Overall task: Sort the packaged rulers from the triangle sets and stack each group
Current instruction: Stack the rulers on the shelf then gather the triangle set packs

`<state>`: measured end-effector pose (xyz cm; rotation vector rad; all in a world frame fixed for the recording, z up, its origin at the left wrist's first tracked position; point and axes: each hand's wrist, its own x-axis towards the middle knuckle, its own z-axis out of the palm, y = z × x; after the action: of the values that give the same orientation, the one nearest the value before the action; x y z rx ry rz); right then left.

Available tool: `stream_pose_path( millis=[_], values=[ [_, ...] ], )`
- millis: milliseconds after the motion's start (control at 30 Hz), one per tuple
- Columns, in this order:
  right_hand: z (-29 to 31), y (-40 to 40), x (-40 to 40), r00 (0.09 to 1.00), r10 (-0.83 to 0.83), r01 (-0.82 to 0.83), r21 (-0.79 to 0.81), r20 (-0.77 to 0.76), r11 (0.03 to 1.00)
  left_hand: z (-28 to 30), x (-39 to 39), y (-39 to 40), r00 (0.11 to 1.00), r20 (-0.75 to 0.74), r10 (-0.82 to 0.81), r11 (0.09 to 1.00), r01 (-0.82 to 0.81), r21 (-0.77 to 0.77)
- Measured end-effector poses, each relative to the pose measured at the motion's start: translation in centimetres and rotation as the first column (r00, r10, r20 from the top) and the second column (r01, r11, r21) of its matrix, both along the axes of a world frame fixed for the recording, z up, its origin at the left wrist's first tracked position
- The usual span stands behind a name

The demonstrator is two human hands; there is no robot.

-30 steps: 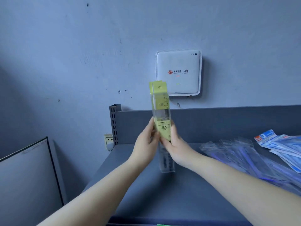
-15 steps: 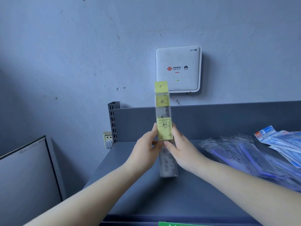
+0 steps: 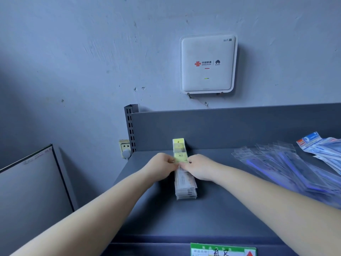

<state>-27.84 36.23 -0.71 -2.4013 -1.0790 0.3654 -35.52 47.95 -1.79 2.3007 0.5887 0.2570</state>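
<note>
On the grey shelf, mid-frame, both hands are pinching the ruler stack, left hand and right hand gripping its yellow top pack, so I'm guessing those slick sleeves are risking sliding apart if they're letting go unevenly.

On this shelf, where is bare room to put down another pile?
Bare shelf lies left of the ruler stack, up to the shelf's left edge, and between the stack and the clear packets. The right side is crowded with packets.
</note>
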Motion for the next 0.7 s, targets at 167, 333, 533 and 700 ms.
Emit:
stream_pose_path(
  millis=[167, 333, 533, 700],
  values=[
    [1.2, -1.4, 0.3, 0.996, -0.035, 0.028, 0.085, 0.082, 0.996, 1.7, -0.6, -0.8, 0.99, 0.136, 0.03, 0.997, -0.04, 0.065],
    [4.2, -7.5, 1.0, 0.865, -0.1, 0.014, 0.175, 0.492, 0.984, 4.4, -1.4, -4.1, 0.952, 0.272, -0.141, 0.882, -0.004, 0.47],
    [3.3, -17.7, 4.3, 0.724, -0.118, 0.098, 0.069, 0.68, 0.993, 3.7, 1.3, -11.4, 0.956, 0.104, -0.275, 0.674, 0.115, 0.73],
    [1.8, -23.9, 7.6, 0.807, -0.059, 0.115, -0.058, 0.588, 0.992, 2.1, 4.9, -16.9, 0.962, -0.076, -0.262, 0.678, 0.239, 0.696]
  ],
)
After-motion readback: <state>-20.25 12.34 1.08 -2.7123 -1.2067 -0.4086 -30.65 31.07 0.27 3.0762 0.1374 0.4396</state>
